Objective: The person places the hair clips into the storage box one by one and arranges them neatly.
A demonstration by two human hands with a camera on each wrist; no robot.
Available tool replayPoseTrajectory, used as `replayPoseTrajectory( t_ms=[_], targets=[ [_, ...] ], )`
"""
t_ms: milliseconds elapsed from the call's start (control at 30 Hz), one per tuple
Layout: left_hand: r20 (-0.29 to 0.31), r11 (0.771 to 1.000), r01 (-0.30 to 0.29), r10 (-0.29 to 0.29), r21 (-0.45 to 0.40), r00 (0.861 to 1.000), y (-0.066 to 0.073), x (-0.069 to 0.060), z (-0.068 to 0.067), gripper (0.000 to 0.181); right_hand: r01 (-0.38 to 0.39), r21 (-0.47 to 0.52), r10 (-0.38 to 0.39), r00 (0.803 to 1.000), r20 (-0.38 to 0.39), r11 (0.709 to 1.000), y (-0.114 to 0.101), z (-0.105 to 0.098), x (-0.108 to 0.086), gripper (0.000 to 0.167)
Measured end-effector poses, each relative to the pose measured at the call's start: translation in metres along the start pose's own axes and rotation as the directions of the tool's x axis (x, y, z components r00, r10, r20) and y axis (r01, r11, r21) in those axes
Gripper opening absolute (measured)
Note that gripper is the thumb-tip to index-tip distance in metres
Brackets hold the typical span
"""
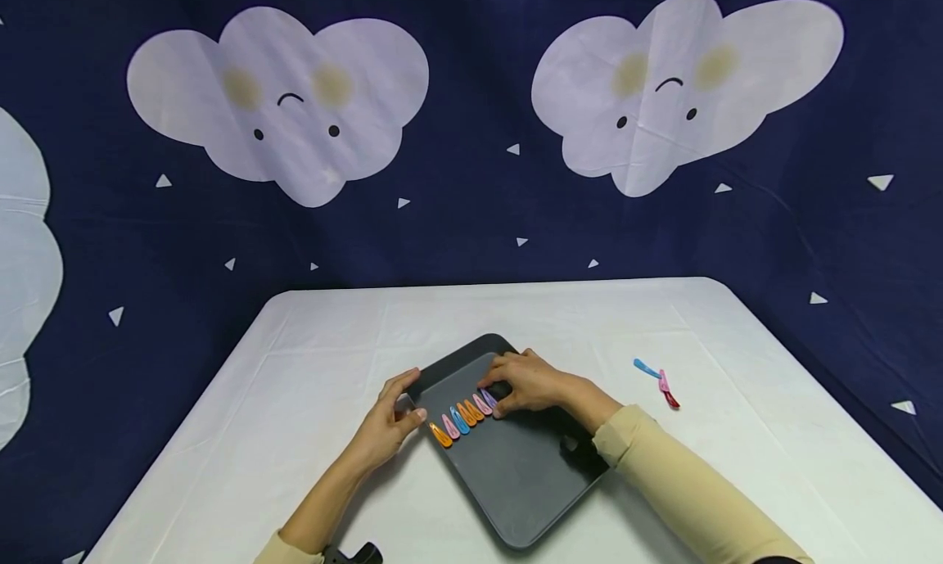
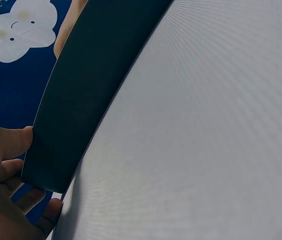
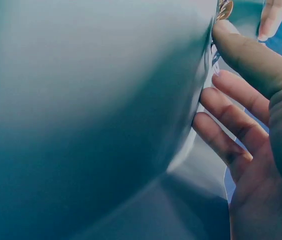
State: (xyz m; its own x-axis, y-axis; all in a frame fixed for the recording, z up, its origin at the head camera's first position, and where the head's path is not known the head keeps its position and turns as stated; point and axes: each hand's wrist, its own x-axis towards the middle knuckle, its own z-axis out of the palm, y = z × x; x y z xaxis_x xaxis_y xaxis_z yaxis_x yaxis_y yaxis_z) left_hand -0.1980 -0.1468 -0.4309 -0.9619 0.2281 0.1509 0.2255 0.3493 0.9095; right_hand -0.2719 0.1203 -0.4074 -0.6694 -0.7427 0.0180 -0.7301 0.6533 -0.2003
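Observation:
A dark grey rectangular tray [image 1: 516, 482] lies turned at an angle on the white table. Inside it, snap hair clips in orange, pink, blue and purple form a slanting row, with an orange clip [image 1: 440, 435] at the left end. My left hand [image 1: 385, 425] grips the tray's left corner, thumb by the rim and fingers around the outside; the left wrist view shows the tray wall [image 2: 91, 90] beside it. At the row's far end, my right hand [image 1: 532, 381] pinches a purple hair clip [image 1: 489, 398] against the tray floor. The right wrist view shows that hand's fingertips [image 3: 208, 127] touching the tray.
To the right of the tray, a blue clip [image 1: 647, 368], a pink clip [image 1: 664, 381] and a red clip [image 1: 671, 400] lie close together on the white table [image 1: 354, 327]. A dark blue cloth [image 1: 471, 220] with clouds hangs behind the table.

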Motion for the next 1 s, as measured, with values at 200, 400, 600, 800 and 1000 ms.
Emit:
replayPoseTrajectory(
  t_ms=[200,400,600,800,1000],
  targets=[
    [-0.004,1.000,0.003,-0.003,-0.007,1.000,0.0003,0.0002,0.0000,0.058,-0.013,-0.036,0.014,1.000,0.014,0.999,-0.0014,-0.0001,0.0011,0.050],
    [-0.007,1.000,0.005,-0.005,-0.002,1.000,-0.0007,0.0010,0.0002,0.058,-0.010,-0.067,0.011,1.000,0.019,0.998,-0.0025,-0.0008,0.0011,0.051],
    [-0.011,1.000,0.000,0.000,0.011,1.000,-0.0025,0.0008,0.0002,0.058,-0.008,-0.054,0.009,1.000,0.022,0.999,-0.0015,-0.0004,0.0007,0.052],
    [-0.018,1.000,-0.009,0.009,0.017,1.000,-0.0045,0.0010,0.0006,0.058,-0.022,0.055,0.021,0.999,0.025,0.998,0.0025,-0.0015,0.0006,0.052],
    [-0.010,1.000,0.010,-0.010,0.012,1.000,-0.0042,0.0013,0.0002,0.059,-0.036,0.204,0.036,0.999,0.005,0.978,0.0059,-0.0070,-0.0023,0.047]
  ],
)
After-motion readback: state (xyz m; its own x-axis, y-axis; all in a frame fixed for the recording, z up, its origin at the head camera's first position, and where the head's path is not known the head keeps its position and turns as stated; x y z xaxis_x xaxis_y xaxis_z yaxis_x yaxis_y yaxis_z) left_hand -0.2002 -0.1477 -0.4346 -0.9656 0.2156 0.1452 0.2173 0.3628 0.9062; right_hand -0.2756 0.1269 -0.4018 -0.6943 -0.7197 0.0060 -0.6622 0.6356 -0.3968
